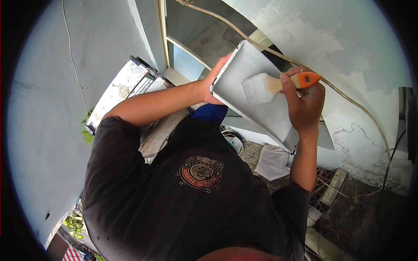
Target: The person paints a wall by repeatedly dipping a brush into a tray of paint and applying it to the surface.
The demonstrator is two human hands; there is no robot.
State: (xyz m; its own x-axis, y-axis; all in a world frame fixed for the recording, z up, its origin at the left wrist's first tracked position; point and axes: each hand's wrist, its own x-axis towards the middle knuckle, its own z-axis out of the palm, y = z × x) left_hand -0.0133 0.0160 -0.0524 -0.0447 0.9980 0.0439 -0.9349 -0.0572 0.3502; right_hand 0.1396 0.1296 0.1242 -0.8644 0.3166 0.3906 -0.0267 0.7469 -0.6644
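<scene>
Nearest you, your black shirt (191, 204) bears a round red emblem (200, 173); its lettering is too small to read. Your right hand (305, 106) is closed around the orange-handled paintbrush (278, 85), bristles resting inside the grey paint tray (257, 95). Your left hand (212, 82) grips the tray's edge, held up before the wall (361, 56).

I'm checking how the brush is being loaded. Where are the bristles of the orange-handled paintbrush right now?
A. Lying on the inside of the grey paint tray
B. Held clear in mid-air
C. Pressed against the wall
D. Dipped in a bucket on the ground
A: the paintbrush, gripped by the right hand, has its bristles flat on the paint tray, which the left hand steadies.
</scene>
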